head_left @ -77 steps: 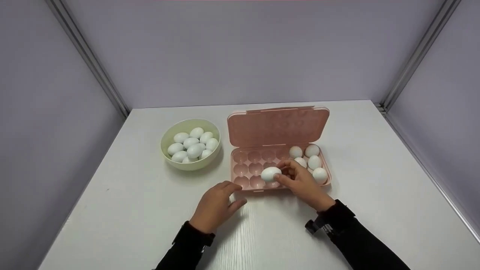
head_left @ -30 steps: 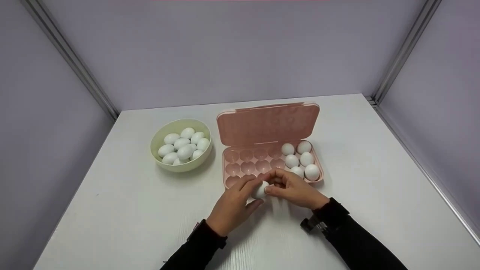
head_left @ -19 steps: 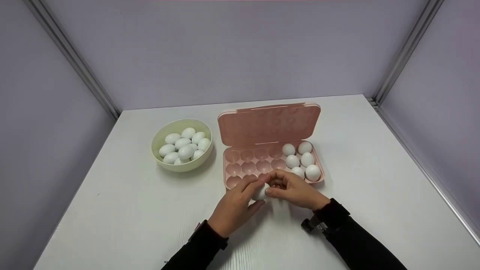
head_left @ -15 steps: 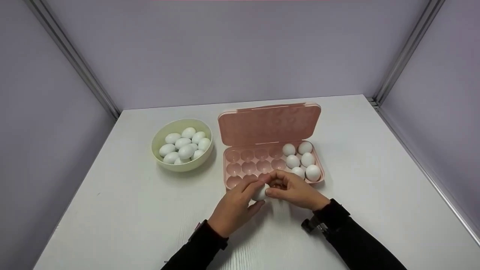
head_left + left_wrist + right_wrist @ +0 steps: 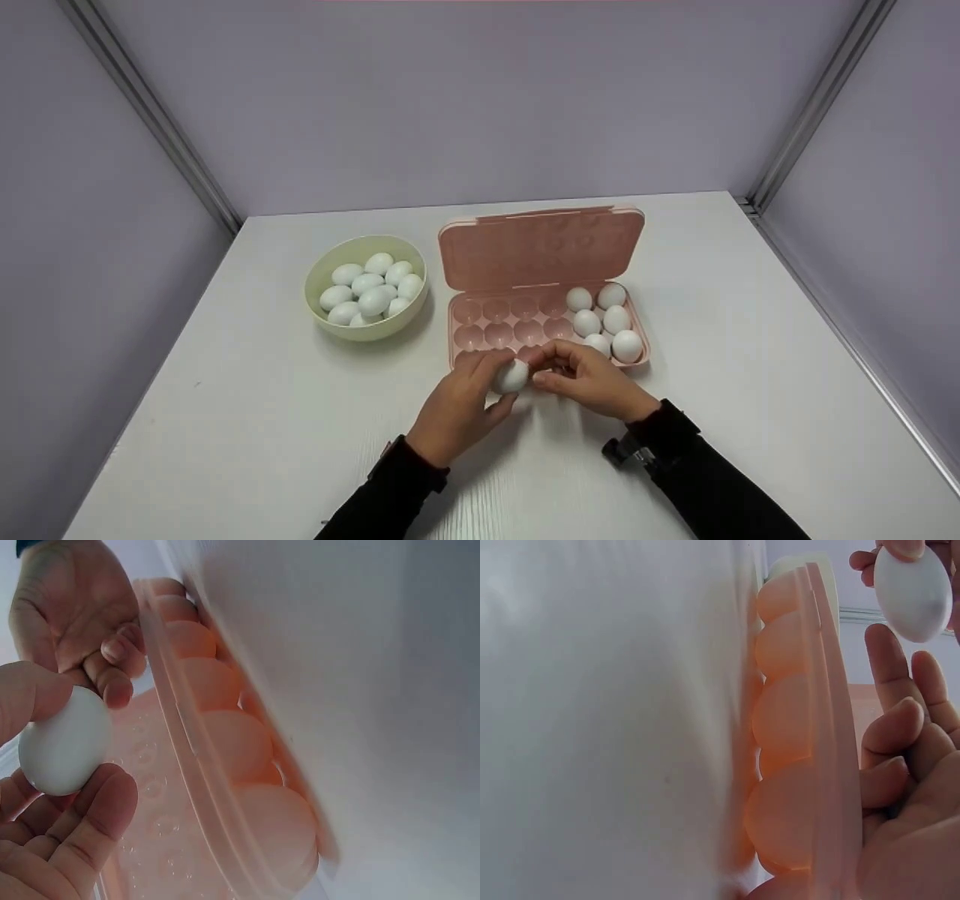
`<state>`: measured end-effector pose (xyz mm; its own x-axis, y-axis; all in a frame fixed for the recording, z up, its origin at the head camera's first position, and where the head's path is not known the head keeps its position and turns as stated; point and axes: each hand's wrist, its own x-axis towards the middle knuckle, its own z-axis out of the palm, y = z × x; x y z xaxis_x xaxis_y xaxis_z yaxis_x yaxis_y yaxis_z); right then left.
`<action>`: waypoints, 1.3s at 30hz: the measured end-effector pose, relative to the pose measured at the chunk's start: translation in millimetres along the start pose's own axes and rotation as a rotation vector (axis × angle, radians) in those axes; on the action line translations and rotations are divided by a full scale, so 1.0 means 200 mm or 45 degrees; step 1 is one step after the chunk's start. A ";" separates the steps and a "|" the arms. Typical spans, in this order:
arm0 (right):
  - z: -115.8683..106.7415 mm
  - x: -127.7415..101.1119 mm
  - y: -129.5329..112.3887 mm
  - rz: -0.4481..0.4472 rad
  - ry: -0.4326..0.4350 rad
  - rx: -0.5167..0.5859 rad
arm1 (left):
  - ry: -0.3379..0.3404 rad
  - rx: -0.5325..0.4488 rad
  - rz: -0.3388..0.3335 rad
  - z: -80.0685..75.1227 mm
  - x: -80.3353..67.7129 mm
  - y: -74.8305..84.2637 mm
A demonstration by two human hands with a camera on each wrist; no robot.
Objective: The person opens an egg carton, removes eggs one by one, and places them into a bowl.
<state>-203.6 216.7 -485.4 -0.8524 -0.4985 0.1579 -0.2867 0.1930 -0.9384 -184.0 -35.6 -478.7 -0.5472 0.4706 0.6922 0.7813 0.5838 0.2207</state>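
A white egg [image 5: 511, 377] is held over the front edge of the pink egg carton [image 5: 514, 288] by my left hand [image 5: 456, 409]. In the left wrist view, the thumb and fingers grip the egg [image 5: 64, 746] from opposite sides. Just to its right is my right hand [image 5: 598, 381], its fingers loosely bent and holding nothing. The right wrist view shows a gap between those fingers and the egg [image 5: 915, 596]. Several white eggs [image 5: 616, 320] stand in the carton's right-hand cups. The hands cover part of its front row, and its lid [image 5: 541, 247] is raised.
Left of the carton, a pale green bowl [image 5: 319, 289] holds several white eggs [image 5: 373, 301]. Both stand on a white table [image 5: 225, 405], enclosed by grey-lilac panels [image 5: 480, 105] at the back and sides.
The right hand brought the egg over to the left hand, and both held it. Now the right fingers have let go, and the left hand has drawn the egg slightly left.
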 end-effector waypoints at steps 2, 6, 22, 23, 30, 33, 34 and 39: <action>0.00 0.00 0.00 0.002 0.001 -0.002 | 0.022 -0.001 -0.007 -0.01 0.00 -0.02; 0.00 0.00 0.00 0.034 0.021 -0.027 | 0.081 -0.007 -0.009 -0.04 0.02 -0.08; 0.03 0.00 -0.01 0.064 0.036 -0.081 | 0.172 -0.005 -0.321 -0.26 0.04 -0.46; 0.03 0.00 -0.01 0.062 0.037 -0.083 | 0.180 -0.009 -0.330 -0.26 0.04 -0.48; 0.03 -0.01 -0.01 0.092 0.036 -0.060 | 0.126 -0.040 -0.441 -0.22 0.04 -0.55; 0.03 -0.02 -0.01 0.097 0.038 -0.060 | 0.098 -0.053 -0.479 -0.21 0.05 -0.56; 0.03 -0.02 -0.01 0.097 0.039 -0.061 | 0.091 -0.060 -0.487 -0.21 0.05 -0.56; 0.02 -0.02 -0.02 0.092 0.040 -0.068 | 0.095 -0.049 -0.519 -0.21 0.08 -0.56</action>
<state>-196.5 214.6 -482.8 -0.8848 -0.4550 0.1009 -0.2461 0.2723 -0.9302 -267.2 -120.8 -463.6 -0.7918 0.1565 0.5903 0.5170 0.6864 0.5115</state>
